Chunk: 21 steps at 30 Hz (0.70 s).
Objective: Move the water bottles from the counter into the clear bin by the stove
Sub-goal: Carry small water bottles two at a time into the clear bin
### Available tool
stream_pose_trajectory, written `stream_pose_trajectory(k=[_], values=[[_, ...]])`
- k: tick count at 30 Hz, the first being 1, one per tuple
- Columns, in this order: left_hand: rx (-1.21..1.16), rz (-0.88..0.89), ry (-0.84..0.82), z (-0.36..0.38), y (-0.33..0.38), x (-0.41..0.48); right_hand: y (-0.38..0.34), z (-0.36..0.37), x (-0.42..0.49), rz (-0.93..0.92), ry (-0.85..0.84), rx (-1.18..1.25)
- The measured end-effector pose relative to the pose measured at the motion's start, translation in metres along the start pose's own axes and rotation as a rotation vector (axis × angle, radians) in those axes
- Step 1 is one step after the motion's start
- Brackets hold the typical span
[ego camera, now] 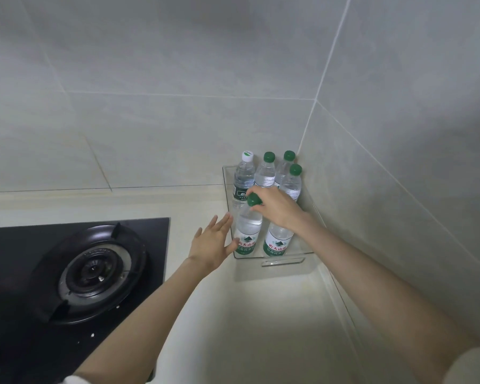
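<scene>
A clear bin [284, 262] stands in the counter's corner, right of the stove. Several water bottles stand upright inside it. One at the back left has a white cap [247, 156]; the others have green caps. My right hand [277, 207] grips the neck of the front left bottle [248, 231], just under its green cap. Under my right wrist stands the front right bottle [278, 243], its cap hidden. My left hand [212, 242] lies flat with straight fingers against the bin's left wall, its thumb touching the front corner.
A black gas stove [75, 268] with a round burner fills the left. Tiled walls [399, 162] close the corner behind and to the right of the bin. The beige counter [255, 328] runs from the bin toward me.
</scene>
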<state>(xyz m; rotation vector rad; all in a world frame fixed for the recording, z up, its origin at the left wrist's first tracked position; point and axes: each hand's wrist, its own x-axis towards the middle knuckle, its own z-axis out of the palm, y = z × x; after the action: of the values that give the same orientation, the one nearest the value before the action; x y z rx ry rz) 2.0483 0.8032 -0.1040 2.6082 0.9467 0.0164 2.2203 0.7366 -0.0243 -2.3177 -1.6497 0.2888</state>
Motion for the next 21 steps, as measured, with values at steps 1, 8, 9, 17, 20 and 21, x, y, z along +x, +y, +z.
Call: stream_pose_trajectory(k=[1,8,9,17,20,21], values=[[0.004,-0.001,-0.007,-0.001,0.001,0.000,0.003,-0.001,0.003,0.026,0.014,0.001],[0.044,0.011,-0.013,-0.007,0.003,0.001,0.023,-0.004,0.026,0.141,0.104,0.044],[0.052,0.014,-0.012,-0.008,0.003,0.002,0.025,-0.006,0.030,0.157,0.124,0.040],[0.054,0.012,-0.006,-0.010,0.002,0.006,0.044,-0.011,0.064,0.241,0.189,-0.009],[0.058,0.015,-0.005,-0.010,0.002,0.007,0.052,-0.014,0.070,0.256,0.216,-0.054],[0.060,0.017,-0.004,-0.011,0.002,0.008,0.055,-0.014,0.071,0.250,0.217,-0.076]])
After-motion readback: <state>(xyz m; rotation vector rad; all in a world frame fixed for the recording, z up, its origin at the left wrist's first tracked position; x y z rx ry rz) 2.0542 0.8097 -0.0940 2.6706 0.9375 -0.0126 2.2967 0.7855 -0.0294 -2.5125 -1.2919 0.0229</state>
